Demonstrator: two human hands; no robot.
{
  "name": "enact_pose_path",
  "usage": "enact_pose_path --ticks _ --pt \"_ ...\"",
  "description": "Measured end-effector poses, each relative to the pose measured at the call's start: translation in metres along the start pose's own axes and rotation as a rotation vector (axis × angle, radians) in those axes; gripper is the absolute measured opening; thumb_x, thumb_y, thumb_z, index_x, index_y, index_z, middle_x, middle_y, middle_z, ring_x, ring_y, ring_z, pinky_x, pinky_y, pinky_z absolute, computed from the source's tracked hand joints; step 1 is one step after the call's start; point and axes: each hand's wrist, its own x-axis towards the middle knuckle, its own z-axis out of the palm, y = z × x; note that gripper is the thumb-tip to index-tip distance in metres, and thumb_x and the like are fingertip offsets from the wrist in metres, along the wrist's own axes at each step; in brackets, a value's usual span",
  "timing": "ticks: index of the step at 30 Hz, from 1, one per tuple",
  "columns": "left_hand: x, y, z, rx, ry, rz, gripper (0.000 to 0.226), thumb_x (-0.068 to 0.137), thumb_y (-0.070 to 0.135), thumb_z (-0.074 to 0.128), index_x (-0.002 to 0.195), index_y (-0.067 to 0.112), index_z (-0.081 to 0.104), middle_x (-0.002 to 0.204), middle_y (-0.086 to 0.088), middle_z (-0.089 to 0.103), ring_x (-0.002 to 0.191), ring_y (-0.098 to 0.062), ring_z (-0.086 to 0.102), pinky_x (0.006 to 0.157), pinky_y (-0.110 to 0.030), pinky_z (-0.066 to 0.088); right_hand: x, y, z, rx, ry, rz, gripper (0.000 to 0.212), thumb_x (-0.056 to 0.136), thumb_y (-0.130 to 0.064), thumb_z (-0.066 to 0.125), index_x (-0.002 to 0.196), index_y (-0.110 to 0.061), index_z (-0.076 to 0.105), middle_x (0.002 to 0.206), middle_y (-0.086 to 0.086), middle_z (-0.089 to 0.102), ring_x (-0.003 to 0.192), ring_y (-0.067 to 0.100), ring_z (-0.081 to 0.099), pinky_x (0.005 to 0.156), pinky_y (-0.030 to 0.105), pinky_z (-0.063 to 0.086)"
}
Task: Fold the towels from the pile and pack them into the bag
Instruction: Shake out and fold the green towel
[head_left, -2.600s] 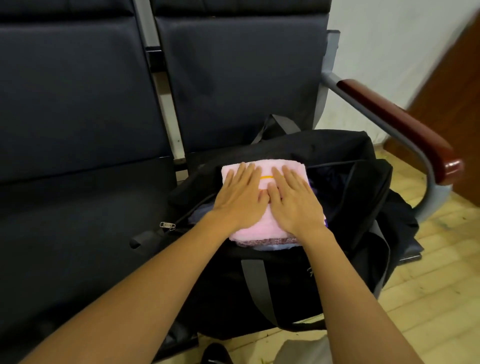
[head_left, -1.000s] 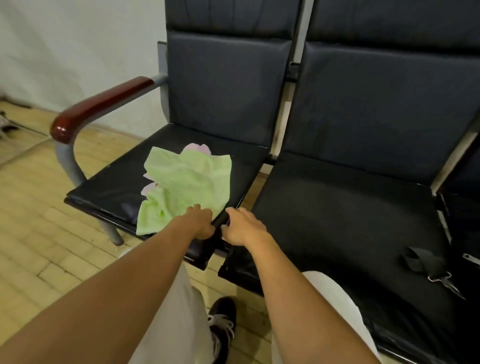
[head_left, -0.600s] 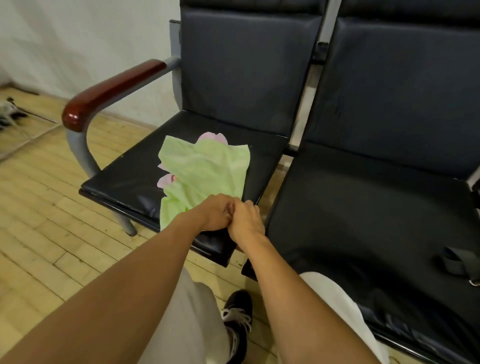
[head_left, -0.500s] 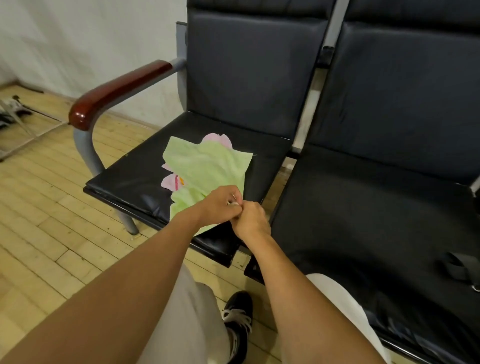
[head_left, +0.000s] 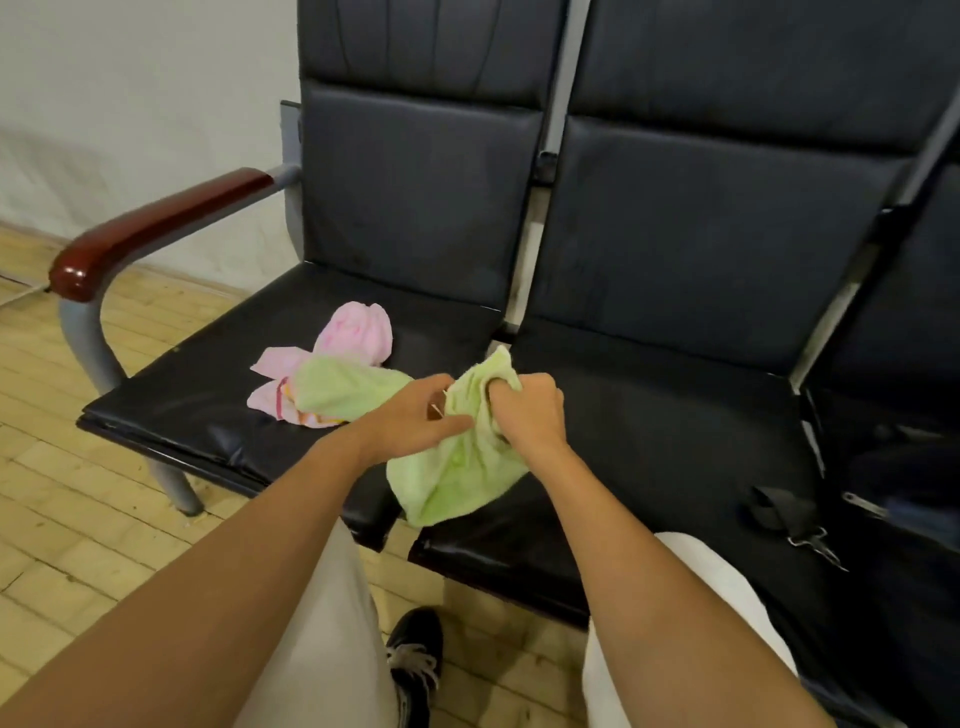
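Both hands now hold the green towel (head_left: 457, 467) bunched up in the air over the gap between the two seats; half a second ago it lay spread flat on the left seat (head_left: 208, 395) with the hands just meeting at its near corner. The left hand (head_left: 415, 415) grips one edge, fingers curled round the cloth, and a green tail trails from it back toward the left seat. The right hand (head_left: 530, 415) is fisted into the upper bunch, knuckles up, thumb buried in the fabric. The rest of the towel hangs below both hands, its lower edge just above the front of the middle seat (head_left: 675, 441). With the green one lifted, the pink towel (head_left: 353, 332) shows far more than before: crumpled, on the left seat, behind the left hand. A black strap with a metal clip (head_left: 789, 519) lies on the middle seat, to the right of the hands. No writing or brand can be read anywhere
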Motion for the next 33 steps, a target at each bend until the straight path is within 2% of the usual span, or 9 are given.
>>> enact_pose_path --ticks 2,5,8,12,15,19,22,27,33 --pt "0.007 0.009 0.013 -0.02 -0.009 0.05 0.014 0.094 0.023 0.061 0.105 0.014 0.06 0.099 -0.004 0.066 0.093 -0.018 0.065 0.082 -0.035 0.054 0.0 0.006 -0.022 0.028 0.015 0.008 0.05 0.093 -0.051 0.053 0.058 -0.015 0.058 0.067 0.001 0.059 0.061 0.018 0.056 0.05 0.027 0.035" --pt "0.018 0.034 0.04 -0.027 0.053 0.144 0.009 0.097 0.012 0.054 0.09 0.012 0.06 0.081 0.003 0.058 0.074 -0.009 0.056 0.068 -0.024 0.046 0.001 0.021 -0.059 0.021 -0.056 0.01 0.044 0.09 -0.044 0.057 0.056 -0.017 0.052 0.057 -0.003 0.051 0.054 0.014 0.049 0.052 0.029 0.037" --pt "0.033 0.059 0.076 -0.047 0.018 0.176 0.016 0.098 0.009 0.051 0.095 -0.004 0.058 0.083 -0.015 0.056 0.076 -0.013 0.053 0.071 -0.029 0.044 0.001 0.038 -0.097 -0.002 -0.089 0.016 0.038 0.089 -0.039 0.059 0.059 -0.017 0.053 0.058 -0.002 0.052 0.056 0.015 0.05 0.055 0.031 0.038" --pt "0.047 0.093 0.129 -0.164 -0.046 0.201 0.019 0.1 0.018 0.05 0.099 0.004 0.063 0.098 -0.018 0.063 0.083 -0.015 0.058 0.075 -0.03 0.047 0.0 0.06 -0.153 0.002 0.0 0.019 0.043 0.088 -0.052 0.058 0.074 -0.012 0.067 0.068 0.001 0.062 0.063 0.015 0.06 0.058 0.032 0.045" --pt "0.051 0.118 0.163 -0.26 -0.108 0.209 0.019 0.1 0.024 0.051 0.103 0.017 0.067 0.099 -0.004 0.068 0.087 -0.01 0.063 0.076 -0.024 0.05 -0.002 0.079 -0.194 -0.003 0.102 -0.01 0.043 0.092 -0.046 0.058 0.059 -0.018 0.057 0.056 -0.006 0.054 0.057 0.01 0.052 0.056 0.029 0.04" --pt "0.057 0.131 0.188 -0.317 -0.159 0.219 0.017 0.099 0.021 0.055 0.101 0.012 0.069 0.096 -0.005 0.072 0.088 -0.015 0.068 0.076 -0.026 0.054 -0.001 0.101 -0.235 -0.069 0.216 -0.102 0.047 0.096 -0.036 0.056 0.054 -0.02 0.041 0.051 -0.01 0.041 0.053 0.01 0.04 0.055 0.028 0.033" --pt "0.061 0.128 0.19 -0.258 -0.178 0.235 0.011 0.094 0.015 0.062 0.099 0.009 0.07 0.096 -0.006 0.073 0.089 -0.017 0.07 0.076 -0.025 0.056 0.001 0.11 -0.248 -0.113 0.206 -0.192 0.046 0.097 -0.035 0.057 0.057 -0.015 0.045 0.057 -0.006 0.044 0.056 0.01 0.041 0.057 0.029 0.035" --pt "0.065 0.112 0.18 0.003 -0.138 0.124 0.011 0.087 0.01 0.065 0.09 0.02 0.068 0.092 -0.001 0.068 0.086 -0.016 0.065 0.073 -0.03 0.056 -0.002 0.096 -0.242 0.057 0.149 -0.286 0.044 0.1 -0.036 0.052 0.092 0.007 0.063 0.088 0.021 0.063 0.071 0.015 0.056 0.065 0.031 0.046" --pt "0.071 0.097 0.156 0.183 0.101 -0.055 0.014 0.086 0.005 0.054 0.088 0.012 0.067 0.087 -0.009 0.064 0.079 -0.022 0.061 0.054 -0.027 0.044 -0.004 0.079 -0.231 0.315 0.311 -0.323 0.032 0.102 -0.03 0.052 0.094 -0.004 0.07 0.081 0.011 0.065 0.073 0.012 0.06 0.066 0.031 0.051"
